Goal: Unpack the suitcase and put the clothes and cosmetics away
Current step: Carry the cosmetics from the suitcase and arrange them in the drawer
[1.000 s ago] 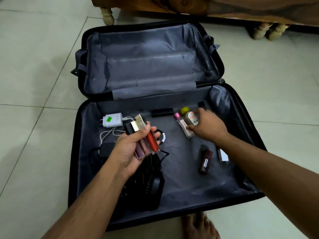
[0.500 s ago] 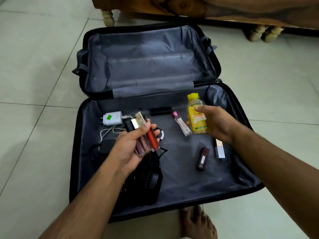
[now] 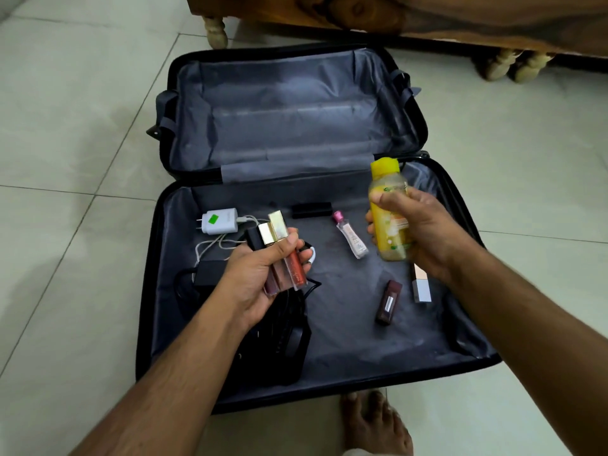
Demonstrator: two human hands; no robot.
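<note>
Gathering the cosmetics from the open suitcase (image 3: 460, 343) is the step in hand. The right hand (image 3: 424, 232) is wrapped round a yellow bottle (image 3: 390, 212), held upright above the right side of the near half. The left hand (image 3: 260, 278) grips a bundle of lip gloss tubes (image 3: 286, 258) over the left side, thumb pressed across them.

Three small pieces lie on the grey lining: a clear tube with a pink cap (image 3: 350, 235) just left of the bottle, a dark red lipstick (image 3: 388, 302) nearer, and a silver-and-rose lipstick (image 3: 421, 286) partly under the right wrist. To do this well, the bottle probably wants passing to the left hand or tucking into the palm, so the right fingers are free to pick up the loose ones; with both hands full, something could slip.

Further out sit a white charger (image 3: 220, 221) with its cable, a black adapter (image 3: 209, 274) and a black pouch (image 3: 283, 350). The far half looks bare, and no clothes are visible.
</note>
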